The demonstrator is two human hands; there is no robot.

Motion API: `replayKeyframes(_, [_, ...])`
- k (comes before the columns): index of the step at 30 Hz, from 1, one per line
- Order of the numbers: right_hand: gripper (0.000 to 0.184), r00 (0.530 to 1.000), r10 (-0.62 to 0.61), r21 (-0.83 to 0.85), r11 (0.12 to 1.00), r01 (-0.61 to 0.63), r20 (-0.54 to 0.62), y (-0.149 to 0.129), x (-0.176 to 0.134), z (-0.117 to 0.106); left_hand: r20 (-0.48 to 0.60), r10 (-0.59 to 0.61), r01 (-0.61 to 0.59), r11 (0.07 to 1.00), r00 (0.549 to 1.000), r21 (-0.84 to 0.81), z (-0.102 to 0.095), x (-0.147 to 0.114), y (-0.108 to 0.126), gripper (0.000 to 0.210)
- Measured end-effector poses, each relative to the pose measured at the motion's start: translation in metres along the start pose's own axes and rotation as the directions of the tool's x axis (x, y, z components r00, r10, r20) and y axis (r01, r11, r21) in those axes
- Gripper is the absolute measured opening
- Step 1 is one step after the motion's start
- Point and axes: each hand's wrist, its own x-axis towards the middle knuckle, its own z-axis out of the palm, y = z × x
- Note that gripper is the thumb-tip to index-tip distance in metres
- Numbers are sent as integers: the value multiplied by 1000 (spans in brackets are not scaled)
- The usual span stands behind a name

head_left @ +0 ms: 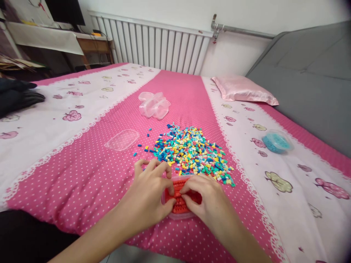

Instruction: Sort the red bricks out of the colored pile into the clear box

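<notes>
A small clear plastic box (179, 216) stands near the bed's front edge, with red toy bricks (179, 208) lined up in rows inside it. My left hand (153, 188) reaches over its left side, thumb and forefinger bent around the ends of the red bricks. From the right, my right hand (210, 193) dips into the box, thumb and forefinger closed at a red brick in the middle. My fingers hide part of the rows. Just beyond spreads a loose heap of small mixed-colour bricks (192, 149), touching the box's far side or nearly so.
Left of the heap lies a clear lid (123, 140). Several empty clear boxes (155, 106) are piled farther back. At the right is a lidded box of blue bricks (276, 141). A pink pillow (244, 90) rests by the grey headboard (307, 80); dark gloves (19, 95) lie far left.
</notes>
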Motion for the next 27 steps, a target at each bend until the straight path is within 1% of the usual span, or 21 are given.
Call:
replayKeyframes(3, [27,1000,-13,4,1000,13,-1,0,0,1,63,-42,39,998,997,42,-1,6,4,4])
replayKeyframes(6, [26,1000,-11,-6,1000,11,11,-1,0,-1,99,-49,39,994,994,97,-2,9,8,5])
replayKeyframes(9, [25,1000,-4,-11,1000,4,24,0,-2,-4,104,-43,29,991,994,130,-2,9,11,7])
replayKeyframes(13, [24,999,-8,-57,998,11,48,2,-2,-6,97,-20,5,989,995,150,-2,8,11,8])
replayKeyframes(20, [23,997,-27,-57,998,31,68,3,-4,-5,118,-25,12,994,993,108,-2,10,10,4])
replayKeyframes(27, [24,999,-8,-18,1000,8,45,2,-3,-8,130,-30,25,999,991,35,-4,13,11,3])
